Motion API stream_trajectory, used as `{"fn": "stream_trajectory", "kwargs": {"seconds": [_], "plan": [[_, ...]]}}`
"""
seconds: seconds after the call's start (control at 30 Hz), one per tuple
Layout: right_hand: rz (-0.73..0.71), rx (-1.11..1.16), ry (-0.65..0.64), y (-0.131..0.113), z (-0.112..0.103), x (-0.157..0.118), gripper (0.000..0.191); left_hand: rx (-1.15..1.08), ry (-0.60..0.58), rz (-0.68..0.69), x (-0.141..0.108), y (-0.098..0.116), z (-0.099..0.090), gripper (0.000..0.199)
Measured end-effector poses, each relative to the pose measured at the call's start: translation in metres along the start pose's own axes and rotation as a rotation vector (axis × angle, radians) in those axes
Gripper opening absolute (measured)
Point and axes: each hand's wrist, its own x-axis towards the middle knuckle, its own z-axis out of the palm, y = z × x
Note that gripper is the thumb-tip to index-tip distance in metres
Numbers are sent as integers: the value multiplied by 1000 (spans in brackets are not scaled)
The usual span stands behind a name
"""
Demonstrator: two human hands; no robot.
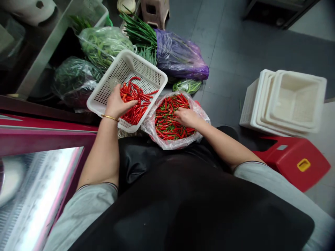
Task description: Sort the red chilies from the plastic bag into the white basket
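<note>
My left hand [117,104] reaches into a white perforated basket [154,75], over a heap of red chili peppers [137,99] with few green stems showing. Its thumb stretches out over the chilies, apart from the fingers, which are partly hidden. Right of the basket stands an open clear plastic bag [172,143], full of red chilies with green stems [167,120]. There my right hand [188,118] bends down onto the chilies, its fingers drawn together at the tips. What lies between those fingertips is hidden.
Bagged green vegetables [104,45], green stalks [140,33] and a purple bag [180,57] lie beyond the basket. Stacked white baskets [295,101] stand at the right, beside a red plastic object [290,157]. A stool [155,12] is at the back.
</note>
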Motion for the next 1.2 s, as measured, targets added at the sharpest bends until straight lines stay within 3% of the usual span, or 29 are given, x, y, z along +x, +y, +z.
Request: {"fn": "stream_trajectory", "kwargs": {"seconds": [0.07, 0.17, 0.27, 0.33, 0.43, 0.57, 0.63, 0.73, 0.8, 0.87, 0.93, 1.03, 1.13, 1.2], "plan": [[-55, -2, -72, -16, 12, 16, 33, 74, 44, 106, -14, 9, 28, 61], [-87, 30, -124, -18, 21, 27, 30, 12, -144, 112, -44, 15, 88, 15], [-60, 149, -51, 2, 13, 16, 27, -78, -330, 205, -69, 11, 137, 4], [-50, 282, 46, 15, 3, 6, 25, -185, -410, 258, -76, 12, 155, 6], [-66, 637, 162, 22, -6, 0, 24, -293, -416, 297, -75, 25, 155, 1], [-44, 1160, 289, 16, -5, 7, 39, -513, -399, 268, -66, 43, 124, 14], [-36, 1086, 306, 11, 1, 12, 38, -672, -410, 176, -64, 41, 107, 20], [-88, 589, 185, 1, 15, 18, 27, -883, -357, 6, -63, 24, 93, 22], [-122, 276, 51, -6, 25, 22, 24, -896, -300, -70, -65, 12, 93, 22], [-130, 112, -57, -11, 28, 27, 22, -810, -269, -139, -67, 4, 100, 21], [-104, 117, -55, -10, 22, 31, 22, -698, -296, -192, -68, 0, 110, 18], [-66, 345, 81, -2, 2, 31, 21, -625, -391, -164, -69, 3, 129, 15], [-54, 542, 227, 2, -17, 26, 23, -709, -422, -119, -70, 14, 145, 15], [-31, 545, 322, -2, -22, 22, 24, -837, -451, -159, -70, 23, 153, 15]]}}
